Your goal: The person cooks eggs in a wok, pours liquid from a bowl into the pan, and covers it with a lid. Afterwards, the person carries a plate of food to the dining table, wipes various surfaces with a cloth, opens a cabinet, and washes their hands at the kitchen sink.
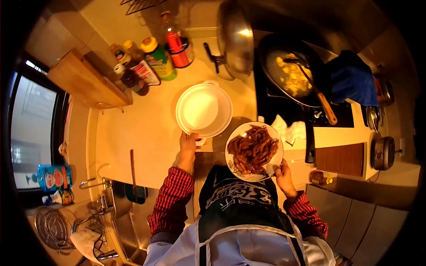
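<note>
From my end of the feed, I have 2 hands at work, each on its own dish. My left hand (190, 144) grasps the white bowl (199, 111) by its near edge, fingers closed at the handle there; the bowl is over the near middle of the table (151, 150), and I can't tell whether it rests or is slightly lifted. My right hand (285, 177) grips the plate (229, 153) by its near right rim, out at the table's near edge, with dark brown food pieces (255, 148) heaped on it. To the far right, the wok (270, 66) holds yellow pieces (290, 77) and a spatula (327, 111).

I judge the step in hand to be bringing plate and bowl together, perhaps to shift food between them. Next, I'd say, calls for a steady bowl and a level plate, since the heap reaches near the rim and could spill.
</note>
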The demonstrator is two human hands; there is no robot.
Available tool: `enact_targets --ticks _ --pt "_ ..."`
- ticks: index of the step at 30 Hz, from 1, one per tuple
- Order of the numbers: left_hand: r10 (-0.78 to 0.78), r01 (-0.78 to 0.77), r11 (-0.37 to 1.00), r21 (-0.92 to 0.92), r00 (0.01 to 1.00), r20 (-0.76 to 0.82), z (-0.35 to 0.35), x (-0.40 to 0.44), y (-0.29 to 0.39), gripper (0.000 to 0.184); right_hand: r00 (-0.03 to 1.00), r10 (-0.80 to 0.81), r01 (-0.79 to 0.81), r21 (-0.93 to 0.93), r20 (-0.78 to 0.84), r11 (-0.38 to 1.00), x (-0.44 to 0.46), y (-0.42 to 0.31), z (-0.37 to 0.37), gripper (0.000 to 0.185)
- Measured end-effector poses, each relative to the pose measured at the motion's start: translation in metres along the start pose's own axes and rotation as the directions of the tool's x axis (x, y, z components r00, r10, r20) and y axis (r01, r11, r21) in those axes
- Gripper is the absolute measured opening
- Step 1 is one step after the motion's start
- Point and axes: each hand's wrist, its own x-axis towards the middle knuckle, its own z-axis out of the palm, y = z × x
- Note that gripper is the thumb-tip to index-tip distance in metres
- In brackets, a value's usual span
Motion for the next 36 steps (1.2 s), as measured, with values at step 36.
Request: enact_targets --ticks 36 --pt "0.233 -0.184 0.966 0.184 0.927 -0.295 -0.118 -0.148 -0.076 0.014 0.538 -0.094 0.265 -0.062 0.838 0.962 0.018 -0.067 0.080 0.033"
